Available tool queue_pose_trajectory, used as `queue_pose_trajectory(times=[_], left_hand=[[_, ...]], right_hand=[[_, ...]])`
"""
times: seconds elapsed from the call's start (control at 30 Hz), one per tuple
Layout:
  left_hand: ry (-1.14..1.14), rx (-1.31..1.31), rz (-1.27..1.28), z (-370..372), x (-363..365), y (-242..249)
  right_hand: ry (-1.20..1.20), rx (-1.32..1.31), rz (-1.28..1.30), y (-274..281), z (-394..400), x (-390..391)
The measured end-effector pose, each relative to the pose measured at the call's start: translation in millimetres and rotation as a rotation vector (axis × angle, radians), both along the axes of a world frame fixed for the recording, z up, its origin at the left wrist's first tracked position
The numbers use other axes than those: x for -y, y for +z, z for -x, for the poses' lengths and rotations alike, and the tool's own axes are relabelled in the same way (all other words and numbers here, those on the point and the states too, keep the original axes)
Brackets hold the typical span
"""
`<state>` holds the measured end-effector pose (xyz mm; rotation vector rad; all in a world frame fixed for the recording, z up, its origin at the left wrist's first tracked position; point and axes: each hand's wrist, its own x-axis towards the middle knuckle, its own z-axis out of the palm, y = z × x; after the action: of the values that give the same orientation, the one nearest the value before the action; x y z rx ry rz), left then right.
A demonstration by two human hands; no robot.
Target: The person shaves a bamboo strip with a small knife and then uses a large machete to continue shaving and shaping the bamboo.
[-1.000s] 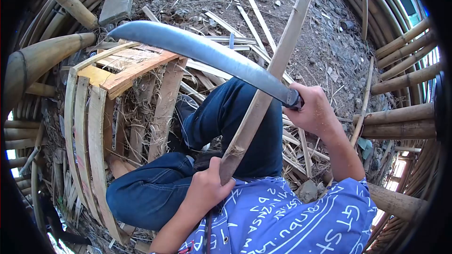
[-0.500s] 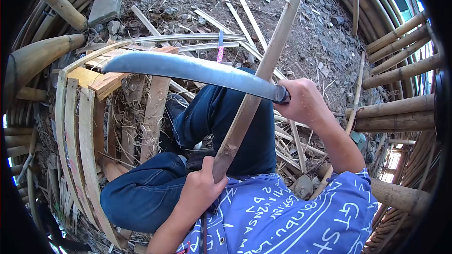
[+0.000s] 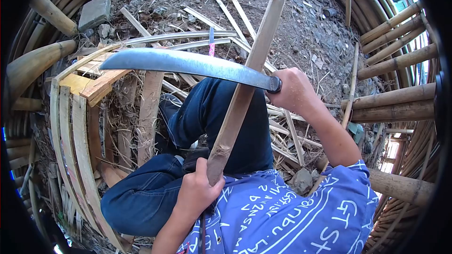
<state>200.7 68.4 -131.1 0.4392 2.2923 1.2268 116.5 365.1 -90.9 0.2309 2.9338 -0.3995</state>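
My right hand [image 3: 293,89] is closed around the handle of a machete [image 3: 183,63], whose broad blade points left. The blade crosses a long bamboo strip [image 3: 256,56] and overlaps it in this view, close to my right hand. The strip slants from my lap up to the top edge. Its lower end is gripped by my left hand [image 3: 200,186], thumb and fingers wrapped round it. The strip passes over my bent knee in dark jeans [image 3: 245,136].
A wooden slatted frame [image 3: 70,146] stands at the left, with shavings around it. Split bamboo strips [image 3: 235,7] and a knife with a pink handle [image 3: 212,47] lie ahead on the stony ground. Bamboo poles [image 3: 395,63] rise at right; a concrete block [image 3: 94,13] sits upper left.
The view has shifted slightly, so the surroundings sit a little further left. The machete and my right hand have moved slightly left and up in view; both grips are kept.
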Motion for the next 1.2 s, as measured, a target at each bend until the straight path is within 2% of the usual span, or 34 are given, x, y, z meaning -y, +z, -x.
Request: queue_pose_trajectory(times=[0.4,0.5,0.53,0.63,0.7,0.73,1.07,1.17,1.2], left_hand=[[0.014,0.023,-0.024,1,-1,0],[0.023,0.012,-0.040,2,-2,0],[0.020,0.002,-0.027,2,-2,0],[-0.022,-0.025,0.017,3,-1,2],[-0.036,-0.026,0.032,6,-1,6],[-0.038,-0.035,0.034,6,-1,8],[-0.011,-0.003,-0.008,1,-2,4],[-0.009,0.004,-0.032,-4,0,2],[-0.015,0.013,-0.044,-6,2,2]], right_hand=[[-0.077,-0.002,-0.100,4,53,-35],[-0.075,-0.031,0.028,9,40,-33],[-0.036,-0.088,0.180,8,27,-28],[-0.044,0.024,0.261,1,2,-14],[0.022,-0.013,0.179,-8,0,-12],[-0.044,0.167,0.107,-2,7,-11],[0.088,0.095,-0.059,-5,36,-23],[0.023,0.052,-0.141,-3,46,-35],[-0.099,0.161,-0.125,8,59,-40]])
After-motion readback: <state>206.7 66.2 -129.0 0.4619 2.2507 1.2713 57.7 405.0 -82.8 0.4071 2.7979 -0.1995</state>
